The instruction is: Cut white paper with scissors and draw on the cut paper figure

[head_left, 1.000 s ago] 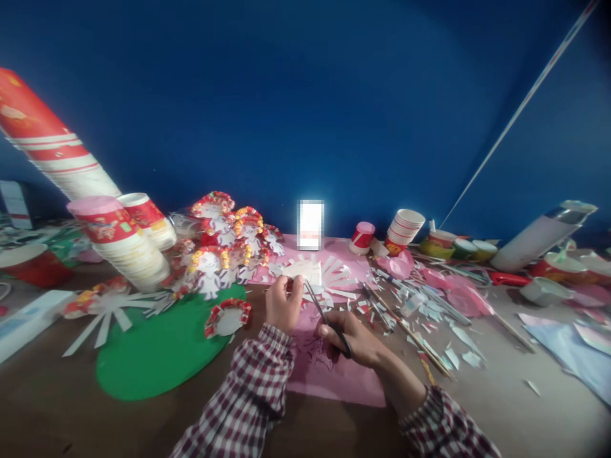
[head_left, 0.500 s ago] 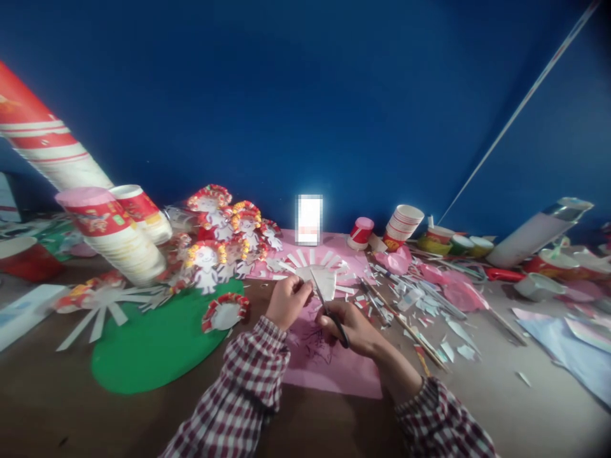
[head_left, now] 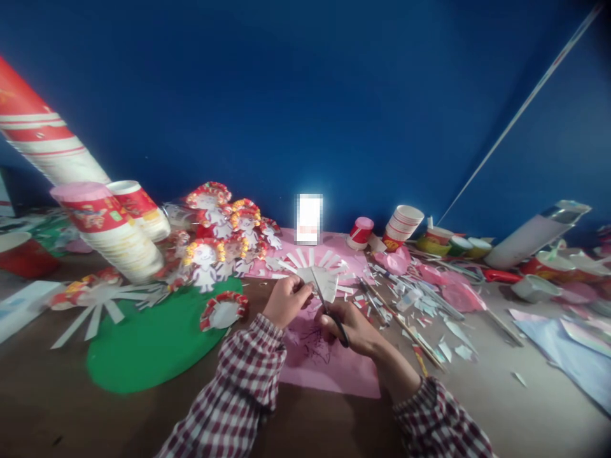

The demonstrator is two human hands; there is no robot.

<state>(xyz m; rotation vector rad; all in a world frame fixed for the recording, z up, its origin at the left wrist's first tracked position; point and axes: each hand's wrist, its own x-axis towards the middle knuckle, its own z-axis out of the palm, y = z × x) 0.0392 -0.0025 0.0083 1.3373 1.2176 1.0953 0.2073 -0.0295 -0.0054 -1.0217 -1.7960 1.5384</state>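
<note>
Fingers of the left hand (head_left: 287,300) are pinching white fringed paper (head_left: 328,281); the right hand (head_left: 352,324) is gripping scissors (head_left: 342,334). Probably light and crease-prone, the paper is calling for a hold at its solid centre. It is extending just beyond the fingertips, well back from the pink sheet's (head_left: 346,381) near edge.

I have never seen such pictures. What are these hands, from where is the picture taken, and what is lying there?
There is no machine here: these are a person's own bare hands, seen by a camera worn on the head, looking forward and down. The left hand pinches a white paper piece with strips fanning out. The right hand holds scissors. On the table lie a pink sheet, a green sheet and paper scraps. Stacked paper cups lean at the left.
</note>
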